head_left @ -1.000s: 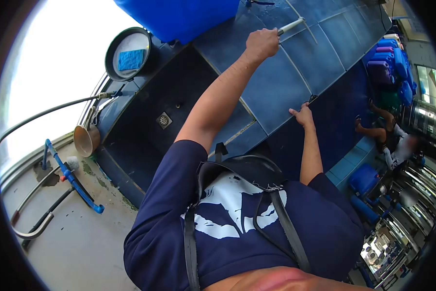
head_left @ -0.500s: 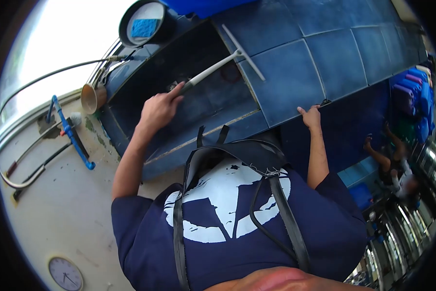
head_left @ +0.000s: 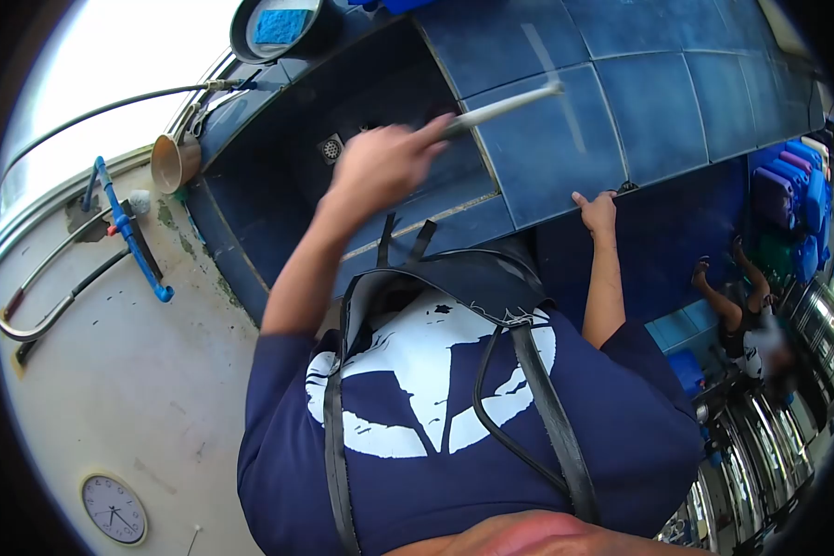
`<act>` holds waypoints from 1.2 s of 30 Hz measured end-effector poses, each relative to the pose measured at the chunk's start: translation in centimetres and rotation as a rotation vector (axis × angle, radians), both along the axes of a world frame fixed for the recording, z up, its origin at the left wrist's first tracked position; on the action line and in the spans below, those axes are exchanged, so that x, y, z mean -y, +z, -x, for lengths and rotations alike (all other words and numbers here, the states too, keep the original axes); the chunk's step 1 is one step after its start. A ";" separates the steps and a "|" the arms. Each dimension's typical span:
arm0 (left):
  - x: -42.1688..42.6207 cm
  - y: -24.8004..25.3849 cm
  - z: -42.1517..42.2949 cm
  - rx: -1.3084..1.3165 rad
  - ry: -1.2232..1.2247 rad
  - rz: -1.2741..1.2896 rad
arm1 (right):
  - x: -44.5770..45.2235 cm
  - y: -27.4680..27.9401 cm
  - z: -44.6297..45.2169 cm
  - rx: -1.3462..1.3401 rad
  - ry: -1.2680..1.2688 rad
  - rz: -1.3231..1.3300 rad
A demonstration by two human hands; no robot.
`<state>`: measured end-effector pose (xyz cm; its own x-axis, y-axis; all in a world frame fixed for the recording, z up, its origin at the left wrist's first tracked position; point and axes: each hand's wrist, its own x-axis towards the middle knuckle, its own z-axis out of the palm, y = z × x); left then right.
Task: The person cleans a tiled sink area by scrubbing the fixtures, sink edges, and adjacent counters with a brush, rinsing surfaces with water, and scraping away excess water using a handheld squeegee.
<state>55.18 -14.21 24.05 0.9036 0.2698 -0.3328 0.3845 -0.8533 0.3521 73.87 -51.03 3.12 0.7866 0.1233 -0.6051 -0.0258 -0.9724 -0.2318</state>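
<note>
My left hand (head_left: 380, 167), slightly blurred, is closed round the dark grip of a squeegee (head_left: 505, 107) with a pale handle. The squeegee's blurred blade is over the blue tiled counter (head_left: 653, 97), right of the dark sink basin (head_left: 278, 153); whether it touches the tiles cannot be told. My right hand (head_left: 599, 213) rests at the counter's front edge, thumb apart from the fingers and nothing seen in it.
A black basin (head_left: 241, 32) holds a blue sponge (head_left: 280, 26). A brown dipper (head_left: 176, 162) hangs by the window, above a blue pipe (head_left: 134, 243). Jugs (head_left: 774, 196) stand at right, near a seated person (head_left: 746, 324). A clock (head_left: 114, 509) is lower left.
My left hand first drew the squeegee back from the far counter toward the sink, then moved it rightward over the tiles. My right hand stays at the counter edge.
</note>
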 end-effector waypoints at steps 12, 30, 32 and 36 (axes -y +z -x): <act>3.8 -7.7 -6.7 0.000 -0.216 0.147 | 3.3 -2.2 2.8 0.050 -0.088 -0.308; -7.9 5.7 26.2 -0.011 0.282 -0.162 | 2.7 -2.2 1.8 -0.016 0.001 -0.151; -5.7 3.3 26.1 0.061 0.340 -0.117 | 3.4 -3.2 1.9 0.039 0.027 -0.167; -0.4 -3.0 21.8 0.142 0.294 -0.045 | 3.5 -3.2 1.9 0.052 0.034 -0.188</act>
<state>33.43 -13.78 21.02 0.8215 0.5371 -0.1912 0.5662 -0.7291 0.3845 71.97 -54.49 -0.07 0.8094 0.2578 -0.5276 0.0235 -0.9120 -0.4096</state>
